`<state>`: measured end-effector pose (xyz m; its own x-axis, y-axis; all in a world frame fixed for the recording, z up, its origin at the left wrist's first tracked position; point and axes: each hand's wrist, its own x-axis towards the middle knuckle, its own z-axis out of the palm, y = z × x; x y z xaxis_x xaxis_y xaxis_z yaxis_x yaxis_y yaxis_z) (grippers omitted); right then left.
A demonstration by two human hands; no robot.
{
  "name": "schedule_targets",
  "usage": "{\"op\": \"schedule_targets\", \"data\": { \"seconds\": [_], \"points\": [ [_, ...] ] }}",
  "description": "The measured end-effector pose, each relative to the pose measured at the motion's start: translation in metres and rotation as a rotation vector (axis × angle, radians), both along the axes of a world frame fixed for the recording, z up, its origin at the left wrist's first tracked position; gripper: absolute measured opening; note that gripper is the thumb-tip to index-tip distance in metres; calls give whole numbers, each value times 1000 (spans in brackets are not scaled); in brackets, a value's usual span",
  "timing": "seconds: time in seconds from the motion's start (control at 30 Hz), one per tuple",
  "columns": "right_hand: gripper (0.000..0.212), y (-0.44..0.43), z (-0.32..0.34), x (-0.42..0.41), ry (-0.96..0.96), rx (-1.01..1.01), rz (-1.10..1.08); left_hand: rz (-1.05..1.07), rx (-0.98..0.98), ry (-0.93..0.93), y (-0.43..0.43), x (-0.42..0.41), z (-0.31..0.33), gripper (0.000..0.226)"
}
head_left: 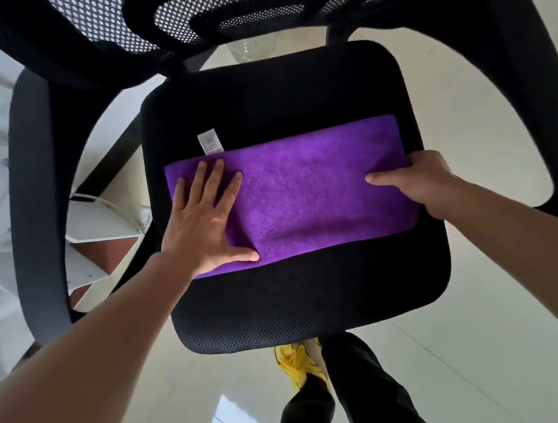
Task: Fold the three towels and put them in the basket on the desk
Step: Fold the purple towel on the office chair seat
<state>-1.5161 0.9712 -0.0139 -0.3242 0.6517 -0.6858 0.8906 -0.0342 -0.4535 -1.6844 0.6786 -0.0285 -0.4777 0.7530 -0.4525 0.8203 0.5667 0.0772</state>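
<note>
A purple towel [306, 191], folded into a long rectangle, lies flat across the black seat [314, 293] of an office chair. A white care label [210, 142] sticks out from its far left edge. My left hand [206, 219] lies flat on the towel's left end, fingers spread and straight. My right hand [415, 179] grips the towel's right end, thumb on top and fingers curled under the edge. No basket, desk or other towel is in view.
The chair's mesh backrest [249, 7] rises at the top, with curved black armrests at left [34, 202] and right [545, 107]. White shelving [96, 227] stands on the floor at left. My legs and a yellow shoe [301, 367] are below the seat.
</note>
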Motion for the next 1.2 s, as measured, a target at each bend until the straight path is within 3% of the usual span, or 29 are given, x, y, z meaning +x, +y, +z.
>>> {"op": "schedule_targets", "data": {
  "seconds": [0.1,0.23,0.37,0.43,0.5,0.67,0.8,0.93,1.03,1.2],
  "points": [
    [40,-2,7,-7,95,-173,-65,14,-39,32,2,-4,-4,143],
    [46,0,11,-15,118,-243,-115,13,-51,36,1,-15,-1,145],
    [42,9,15,-8,81,-492,-118,2,-68,24,1,-10,-3,145],
    [40,15,24,-11,162,-549,-156,2,-94,13,5,-10,-2,145],
    [38,21,81,-41,237,-508,-68,88,-43,50,-1,-21,46,144],
    [40,13,91,-29,289,-443,7,113,-36,-4,5,-1,45,129],
    [49,-19,94,-39,347,-306,128,394,110,27,-20,8,47,71],
    [39,-87,85,-71,312,-137,343,511,23,124,-53,4,63,33],
    [37,-140,68,-97,247,-102,473,615,52,69,-63,1,74,31],
    [33,-194,38,-123,163,-40,557,917,305,-48,-58,4,86,38]
  ]
}}
